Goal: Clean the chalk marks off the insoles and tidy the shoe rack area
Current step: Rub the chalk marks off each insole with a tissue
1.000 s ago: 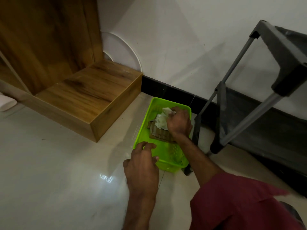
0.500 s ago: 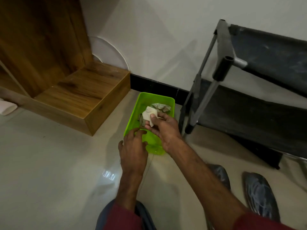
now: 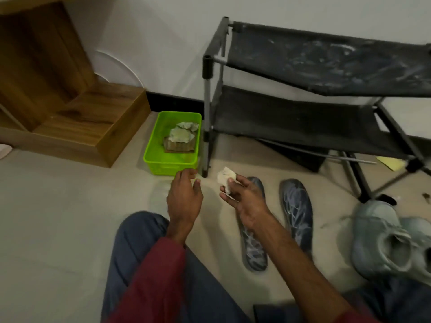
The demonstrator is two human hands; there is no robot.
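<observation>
We see the right grip (image 3: 245,201) pinching a crumpled white wipe (image 3: 225,177) over chalk-marked insoles (image 3: 296,210) on the floor. The left grip (image 3: 184,201) is relaxed and empty, near the green basket (image 3: 170,163).

No words, numbers or signs can be read anywhere. The white lines on the two dark insoles (image 3: 296,206) are only scribbles, not letters. The white smears on the shoe rack (image 3: 326,59) are not letters either.
</observation>
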